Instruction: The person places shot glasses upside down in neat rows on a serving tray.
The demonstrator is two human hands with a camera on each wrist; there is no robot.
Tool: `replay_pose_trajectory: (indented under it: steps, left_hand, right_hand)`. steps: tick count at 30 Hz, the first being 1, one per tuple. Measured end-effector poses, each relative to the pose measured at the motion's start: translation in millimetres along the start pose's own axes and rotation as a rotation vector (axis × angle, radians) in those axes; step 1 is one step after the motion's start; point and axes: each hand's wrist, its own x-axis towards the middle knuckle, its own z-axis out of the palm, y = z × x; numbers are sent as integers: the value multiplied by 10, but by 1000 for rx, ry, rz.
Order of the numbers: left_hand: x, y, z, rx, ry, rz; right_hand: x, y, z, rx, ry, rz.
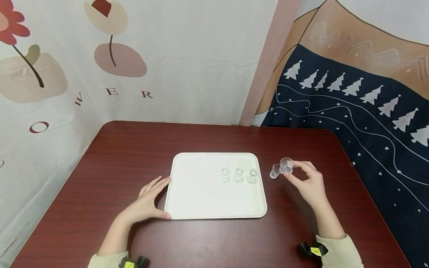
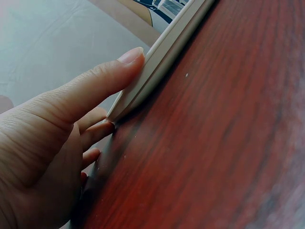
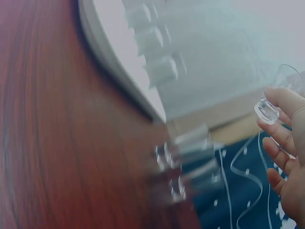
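Note:
My right hand (image 1: 309, 183) pinches a small clear shot glass (image 3: 267, 111) between thumb and fingers, to the right of the white tray (image 1: 197, 186). Two more shot glasses (image 3: 177, 187) stand on the table beside the tray, blurred in the right wrist view; in the head view one of them (image 1: 275, 171) shows just left of the held glass. On the tray's right half, three clear shot glasses (image 1: 239, 175) stand in a row. My left hand (image 1: 145, 203) rests at the tray's left edge, its fairly straight fingers touching the side and its thumb (image 2: 112, 78) against the near corner.
The dark red wooden table (image 1: 214, 242) spreads around the tray. A white cloth with flower prints (image 1: 187, 74) hangs behind, and a navy cloth with white trees (image 1: 335, 100) hangs along the right side. Both wrists carry small black devices.

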Motion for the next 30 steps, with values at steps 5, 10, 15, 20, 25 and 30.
replay_pose_trajectory:
  steps: [5, 10, 15, 20, 25, 30]
  left_hand:
    - [2, 2, -3, 3, 1, 4]
    - [-2, 9, -6, 2, 3, 7]
    - [-7, 11, -3, 5, 4, 12]
    - [-5, 4, 1, 5, 3, 17]
    - [0, 0, 2, 4, 3, 16]
    - [0, -1, 1, 5, 2, 15]
  right_hand:
    - [41, -243, 103, 59, -62, -169]
    - [53, -428, 199, 71, -155, -186]
    - [76, -410, 357, 123, -188, -249]
    - [90, -345, 536, 141, -229, -262]
    - [111, -414, 720, 201, -322, -284]
    - [139, -507, 941, 229, -395, -313]
